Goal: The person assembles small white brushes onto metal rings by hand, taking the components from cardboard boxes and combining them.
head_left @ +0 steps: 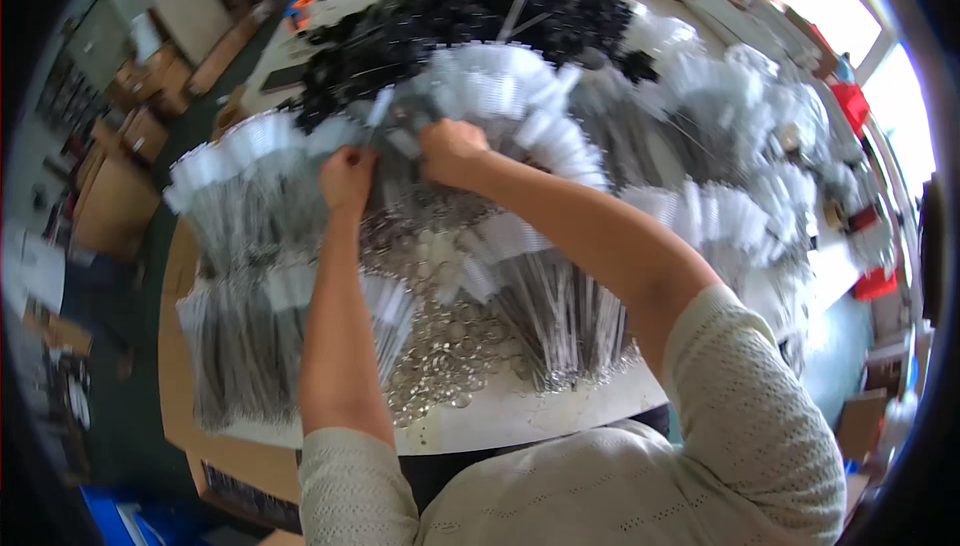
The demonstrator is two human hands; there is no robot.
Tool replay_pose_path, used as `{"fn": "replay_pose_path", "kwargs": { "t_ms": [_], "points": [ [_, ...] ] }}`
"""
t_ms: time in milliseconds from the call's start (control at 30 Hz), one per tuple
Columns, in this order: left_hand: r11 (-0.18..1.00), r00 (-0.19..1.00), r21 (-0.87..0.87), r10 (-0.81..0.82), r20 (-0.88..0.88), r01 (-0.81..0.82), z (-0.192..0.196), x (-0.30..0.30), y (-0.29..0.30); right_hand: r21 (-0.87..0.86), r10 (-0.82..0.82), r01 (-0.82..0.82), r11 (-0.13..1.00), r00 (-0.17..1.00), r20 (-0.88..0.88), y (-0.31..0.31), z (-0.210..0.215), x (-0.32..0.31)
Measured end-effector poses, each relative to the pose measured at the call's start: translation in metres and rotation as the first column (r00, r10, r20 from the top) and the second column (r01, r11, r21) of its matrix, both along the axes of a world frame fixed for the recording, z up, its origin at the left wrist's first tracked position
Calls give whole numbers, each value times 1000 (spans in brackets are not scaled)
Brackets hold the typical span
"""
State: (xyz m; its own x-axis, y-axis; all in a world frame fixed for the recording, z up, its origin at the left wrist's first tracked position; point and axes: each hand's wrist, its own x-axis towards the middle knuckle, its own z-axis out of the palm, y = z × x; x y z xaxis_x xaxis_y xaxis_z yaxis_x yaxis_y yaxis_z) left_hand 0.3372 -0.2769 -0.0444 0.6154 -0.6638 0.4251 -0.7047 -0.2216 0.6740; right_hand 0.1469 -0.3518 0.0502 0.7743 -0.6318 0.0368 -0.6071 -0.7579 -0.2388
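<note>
My left hand (347, 176) and my right hand (449, 150) reach out over the middle of a white table (520, 416). Both hands close on a bundle of thin metal wire pieces with white ends (395, 116), holding it up between them. Fanned bundles of the same white-tipped wire pieces (250, 236) lie all around the hands. Beneath my forearms spreads a heap of small shiny metal rings (450, 336). My arms hide part of that heap.
A big pile of black pieces (470, 16) covers the far side of the table. More white-tipped bundles (740, 116) spread to the right. Cardboard boxes (115, 201) stand on the floor at the left, red items (875, 281) at the right edge, and bright windows beyond.
</note>
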Motion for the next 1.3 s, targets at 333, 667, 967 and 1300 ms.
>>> {"fn": "replay_pose_path", "kwargs": {
  "t_ms": [333,667,967,1300],
  "points": [
    [990,979,-86,124,160,-112,12,-29,4,358,-247,-332,873,334,910,-50,95,-91],
    [995,990,-39,93,104,-90,9,-33,0,-88,-412,416,905,909,58,-187,-9,-207],
    [993,983,-53,117,145,-110,6,-31,-3,-63,-525,522,850,851,-26,-175,-12,-201],
    [997,991,-48,63,116,-57,5,-29,0,22,-575,579,815,803,156,-163,54,-211]
  ]
}}
